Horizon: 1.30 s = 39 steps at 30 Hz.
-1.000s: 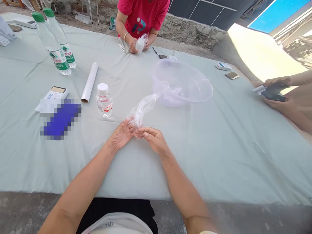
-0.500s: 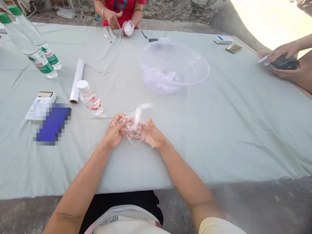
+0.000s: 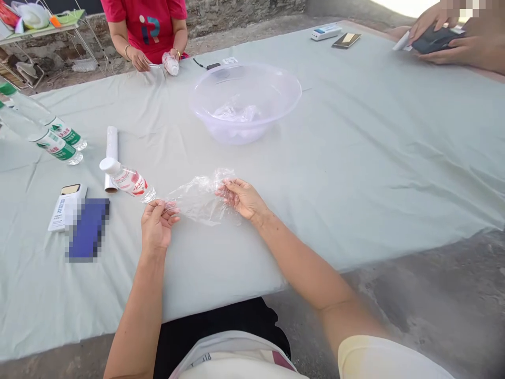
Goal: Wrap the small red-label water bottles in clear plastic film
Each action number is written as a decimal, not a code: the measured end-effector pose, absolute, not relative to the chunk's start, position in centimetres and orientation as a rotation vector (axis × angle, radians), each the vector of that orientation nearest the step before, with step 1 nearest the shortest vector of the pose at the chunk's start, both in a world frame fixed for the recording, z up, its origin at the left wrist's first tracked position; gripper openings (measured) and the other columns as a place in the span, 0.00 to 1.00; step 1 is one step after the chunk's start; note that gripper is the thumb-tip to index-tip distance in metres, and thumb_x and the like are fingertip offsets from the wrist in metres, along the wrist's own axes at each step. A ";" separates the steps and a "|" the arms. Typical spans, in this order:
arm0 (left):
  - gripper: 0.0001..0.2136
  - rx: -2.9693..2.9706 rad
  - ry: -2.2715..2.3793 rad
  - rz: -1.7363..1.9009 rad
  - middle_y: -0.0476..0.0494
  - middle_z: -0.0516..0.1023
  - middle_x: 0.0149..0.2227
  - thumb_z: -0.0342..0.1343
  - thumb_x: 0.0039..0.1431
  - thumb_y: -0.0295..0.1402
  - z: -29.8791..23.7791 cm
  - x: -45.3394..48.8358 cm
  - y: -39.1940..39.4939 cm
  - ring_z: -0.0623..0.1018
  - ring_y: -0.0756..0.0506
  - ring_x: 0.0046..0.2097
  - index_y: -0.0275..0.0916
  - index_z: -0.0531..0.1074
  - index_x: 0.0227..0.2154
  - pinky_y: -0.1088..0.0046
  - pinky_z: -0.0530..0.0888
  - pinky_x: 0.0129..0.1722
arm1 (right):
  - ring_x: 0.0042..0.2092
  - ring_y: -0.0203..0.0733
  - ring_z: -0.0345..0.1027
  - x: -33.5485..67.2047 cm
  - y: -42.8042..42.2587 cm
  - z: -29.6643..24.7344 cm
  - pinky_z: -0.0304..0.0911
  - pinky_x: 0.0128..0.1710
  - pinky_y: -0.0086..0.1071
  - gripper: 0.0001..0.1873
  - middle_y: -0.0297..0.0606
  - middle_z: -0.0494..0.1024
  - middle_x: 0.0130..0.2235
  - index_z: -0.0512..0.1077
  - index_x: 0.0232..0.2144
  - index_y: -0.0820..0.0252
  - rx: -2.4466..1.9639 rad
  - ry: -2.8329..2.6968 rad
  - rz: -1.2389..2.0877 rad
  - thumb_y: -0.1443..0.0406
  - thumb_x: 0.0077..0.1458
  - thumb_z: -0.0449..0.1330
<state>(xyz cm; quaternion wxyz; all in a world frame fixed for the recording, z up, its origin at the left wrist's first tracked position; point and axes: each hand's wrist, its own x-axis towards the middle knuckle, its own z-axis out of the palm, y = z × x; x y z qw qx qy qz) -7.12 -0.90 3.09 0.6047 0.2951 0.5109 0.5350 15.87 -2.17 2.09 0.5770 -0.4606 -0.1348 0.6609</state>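
Observation:
A crumpled sheet of clear plastic wrap [image 3: 199, 202] is stretched between my two hands, just above the table. My left hand [image 3: 158, 223] pinches its left end between thumb and fingers. At the other end, my right hand [image 3: 242, 199] is closed on a bunched part of the wrap. Close beyond my left hand stands a small water bottle [image 3: 132, 181] with a white cap and a red-and-white label. Behind the bottle lies a roll of plastic wrap [image 3: 112, 150], partly covered by it.
A translucent basin [image 3: 236, 131] with crumpled clear plastic inside stands further back. Two green-capped bottles [image 3: 57, 145], a white device [image 3: 63, 208] and a blurred blue object [image 3: 89, 229] are at left. One co-worker [image 3: 145, 37] holds a wrapped bottle; another's hands [image 3: 442, 42] hold something dark.
My hands have moved apart, and the bunched wrap is now drawn out between them. The view has swung to the right. The co-worker opposite now holds a thin object near the wrapped bottle.

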 end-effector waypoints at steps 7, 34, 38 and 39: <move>0.14 0.556 1.426 1.160 0.51 0.75 0.29 0.67 0.42 0.29 3.1 -13.1 -7.3 0.80 0.49 0.30 0.38 0.69 0.31 0.80 0.71 0.21 | 0.22 0.32 0.71 15.3 -2.9 1.9 0.63 0.18 0.24 0.05 0.32 0.76 0.29 0.69 0.29 0.58 -1.326 -0.698 1.476 0.66 0.57 0.59; 0.03 1.032 1.740 1.066 0.55 0.70 0.18 0.56 0.49 0.29 3.4 -12.2 -4.0 0.63 0.54 0.14 0.40 0.70 0.28 0.79 0.58 0.13 | 0.19 0.34 0.65 16.1 -4.3 3.1 0.60 0.19 0.28 0.05 0.34 0.75 0.22 0.71 0.28 0.58 -1.563 -1.180 1.638 0.66 0.56 0.62; 0.02 1.128 1.793 0.994 0.55 0.66 0.16 0.57 0.50 0.31 3.5 -12.8 -4.1 0.60 0.55 0.14 0.39 0.71 0.27 0.79 0.56 0.14 | 0.24 0.35 0.68 17.3 -4.5 3.6 0.63 0.26 0.30 0.04 0.36 0.77 0.27 0.73 0.29 0.58 -1.697 -1.374 1.498 0.64 0.56 0.62; 0.03 1.151 1.811 0.961 0.56 0.66 0.15 0.57 0.51 0.32 3.5 -12.8 -4.2 0.60 0.55 0.14 0.40 0.71 0.27 0.79 0.56 0.14 | 0.26 0.36 0.69 17.7 -4.5 3.6 0.65 0.28 0.32 0.04 0.37 0.78 0.29 0.74 0.31 0.58 -1.735 -1.400 1.394 0.63 0.56 0.61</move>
